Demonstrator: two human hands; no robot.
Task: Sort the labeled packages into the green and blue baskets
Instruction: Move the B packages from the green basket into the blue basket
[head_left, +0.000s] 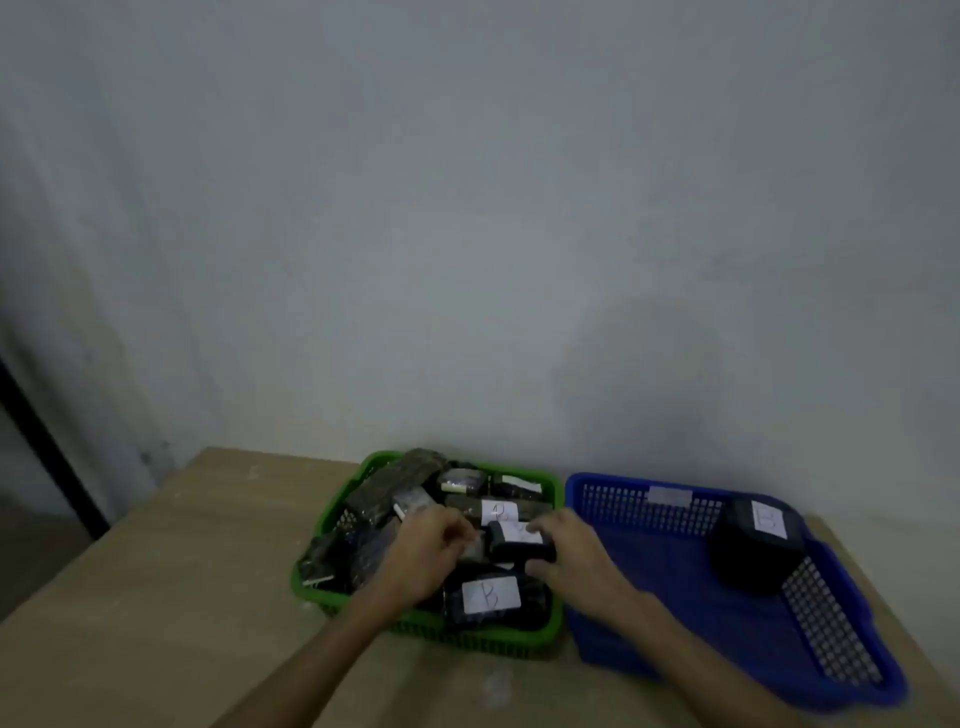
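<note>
Right hand (563, 553) grips a small package (519, 543) in the green basket (556, 631); left hand (428, 553) loosely curled, apparently empty. Read its label first — blue basket (649, 665) sits just right.

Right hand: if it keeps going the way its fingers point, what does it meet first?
The right hand points left and away; its fingers already look to be on the small black package in the green basket. Depth is unclear.

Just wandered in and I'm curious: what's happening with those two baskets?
A person is sorting dark wrapped packages with white labels. Both hands are in the full green plastic basket: the right hand grips a small black package, the left hand rummages beside it. The blue plastic basket holds only one black labeled package so far.
</note>
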